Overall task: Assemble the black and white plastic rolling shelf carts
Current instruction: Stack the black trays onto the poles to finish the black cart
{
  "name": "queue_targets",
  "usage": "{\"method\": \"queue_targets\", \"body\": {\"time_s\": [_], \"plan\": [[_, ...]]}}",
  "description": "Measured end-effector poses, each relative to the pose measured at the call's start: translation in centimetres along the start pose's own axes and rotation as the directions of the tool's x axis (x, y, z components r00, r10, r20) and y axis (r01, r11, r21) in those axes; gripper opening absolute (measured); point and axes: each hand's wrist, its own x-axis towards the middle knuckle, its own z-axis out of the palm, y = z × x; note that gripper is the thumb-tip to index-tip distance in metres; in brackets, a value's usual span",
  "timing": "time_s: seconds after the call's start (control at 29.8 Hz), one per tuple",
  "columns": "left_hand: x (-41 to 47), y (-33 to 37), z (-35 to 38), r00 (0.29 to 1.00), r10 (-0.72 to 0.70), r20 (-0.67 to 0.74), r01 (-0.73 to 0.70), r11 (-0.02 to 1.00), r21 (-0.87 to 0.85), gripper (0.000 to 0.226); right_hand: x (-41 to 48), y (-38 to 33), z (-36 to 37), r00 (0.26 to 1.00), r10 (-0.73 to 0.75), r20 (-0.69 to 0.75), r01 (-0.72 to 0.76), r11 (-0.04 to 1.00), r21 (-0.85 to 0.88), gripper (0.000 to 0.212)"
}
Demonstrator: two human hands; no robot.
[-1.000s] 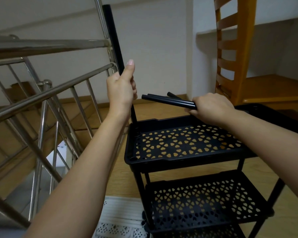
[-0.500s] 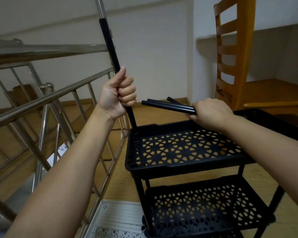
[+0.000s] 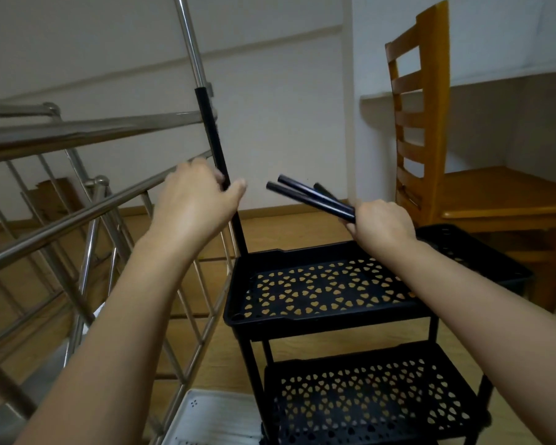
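Left hand at the upright pole

Its thumb and fingers flank the pole; blur hides whether they grip. This pole stands in the far left corner of the black cart's top shelf. Right hand clutches loose poles.

A home's stair landing is shown: a polished stainless-steel stair railing, pale wood-plank flooring, plain white plastered walls and a brown wooden ladder-back chair are seen
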Motion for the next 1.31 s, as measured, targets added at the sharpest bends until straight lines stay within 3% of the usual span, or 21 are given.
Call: {"method": "queue_targets", "body": {"time_s": [0.07, 0.13, 0.2, 0.27, 0.37, 0.47, 0.64, 0.71, 0.77, 0.81, 0.91, 0.97, 1.14, 1.24, 1.31], "plan": [[-0.8, 1.9, -0.8, 0.999, 0.044, -0.02, -0.045, 0.995, -0.084, 0.039, -0.2, 0.1, -0.4, 0.996, 0.047, -0.077, -0.044, 0.998, 0.042, 0.022], [-0.9, 3.9, 0.1, 0.984, 0.045, 0.17, -0.014, 0.984, -0.175, 0.045, -0.4, 0.3, -0.7, 0.988, 0.061, -0.145, -0.05, 0.996, 0.077, 0.016], [-0.7, 5.2, 2.3, 0.922, 0.058, 0.383, 0.071, 0.946, -0.315, 0.047, -0.7, 0.3, -1.1, 0.979, 0.023, -0.204, -0.002, 0.995, 0.104, 0.02], [-0.5, 6.0, 4.5, 0.882, 0.097, 0.462, 0.132, 0.889, -0.439, 0.05, -0.9, 0.3, -1.3, 0.967, -0.037, -0.254, 0.067, 0.991, 0.113, 0.029], [-0.6, 7.1, 6.5, 0.899, 0.119, 0.422, 0.202, 0.741, -0.64, 0.048, -1.2, 0.5, -1.6, 0.937, -0.154, -0.314, 0.192, 0.977, 0.093, 0.039], [-0.4, 8.6, 6.9, 0.938, 0.052, 0.343, 0.238, 0.623, -0.745, 0.041, -1.1, 0.5, -1.6, 0.915, -0.2, -0.35, 0.252, 0.962, 0.11, 0.046], [0.7, 8.2, 6.0, 0.994, -0.048, 0.096, 0.105, 0.61, -0.786, 0.043, -1.2, 1.0, -1.6, 0.903, -0.155, -0.401, 0.259, 0.941, 0.22, 0.038], [1.3, 7.7, 4.4, 0.992, -0.122, 0.017, 0.069, 0.444, -0.893, 0.04, -1.1, 1.1, -1.5, 0.919, -0.131, -0.371, 0.229, 0.945, 0.232, 0.03], [2.2, 6.9, 2.3, 0.974, -0.224, -0.028, 0.006, 0.148, -0.989, 0.034, -0.8, 1.2, -1.2, 0.946, -0.096, -0.309, 0.163, 0.966, 0.199, 0.023], [2.7, 6.4, 1.3, 0.966, -0.252, -0.063, -0.05, 0.058, -0.997, 0.033, -0.6, 1.3, -0.9, 0.961, -0.079, -0.265, 0.125, 0.978, 0.164, 0.022], [2.9, 5.0, -0.8, 0.964, -0.24, -0.113, -0.136, -0.084, -0.987, 0.034, 0.0, 1.6, -0.1, 0.997, -0.03, -0.076, 0.039, 0.991, 0.127, 0.021], [2.0, 4.3, -1.5, 0.98, -0.176, -0.093, -0.112, -0.103, -0.988, 0.036, 0.1, 1.6, 0.3, 0.999, -0.03, 0.015, 0.027, 0.989, 0.144, 0.023], [-0.5, 2.5, -1.8, 0.996, -0.072, -0.052, -0.054, -0.021, -0.998, 0.039, -0.2, 1.7, 0.3, 0.988, -0.117, 0.102, 0.092, 0.97, 0.224, 0.032], [-2.1, 1.5, -1.4, 0.997, -0.067, 0.036, 0.03, -0.093, -0.995, 0.037, -0.4, 1.8, -0.2, 0.959, -0.221, 0.177, 0.14, 0.914, 0.381, 0.046], [-3.0, 0.8, -0.5, 0.996, -0.063, 0.071, 0.063, -0.117, -0.991, 0.037, -0.4, 1.8, -0.1, 0.95, -0.247, 0.19, 0.157, 0.906, 0.393, 0.05]]}}
